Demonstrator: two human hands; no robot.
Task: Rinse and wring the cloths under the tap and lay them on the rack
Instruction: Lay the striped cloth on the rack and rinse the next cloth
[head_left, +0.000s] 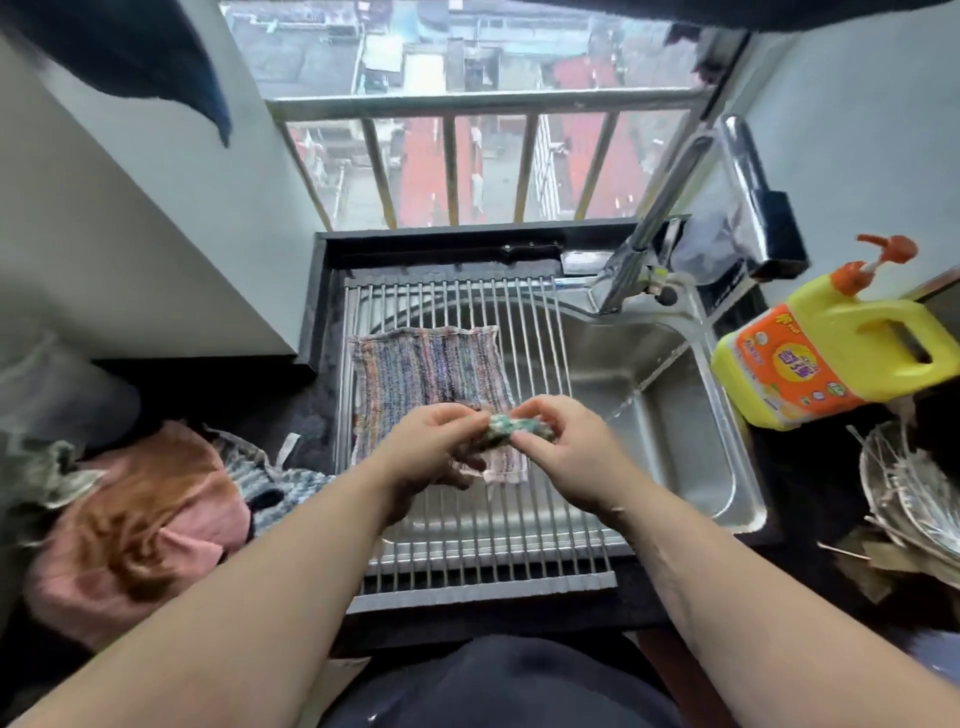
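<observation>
Gripping the bunched green cloth at either end with our left hand and right hand over the rack, we could soak the striped cloth lying below by wringing here, not over the sink.

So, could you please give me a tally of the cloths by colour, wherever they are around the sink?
Multicoloured striped cloth, flat on the rack: 1
Green cloth, twisted between the left hand and right hand: 1
Pink and orange cloth, on the counter: 1
Blue and grey cloth, on the counter: 1
Grey-green cloth, far left: 1
Total: 5
</observation>
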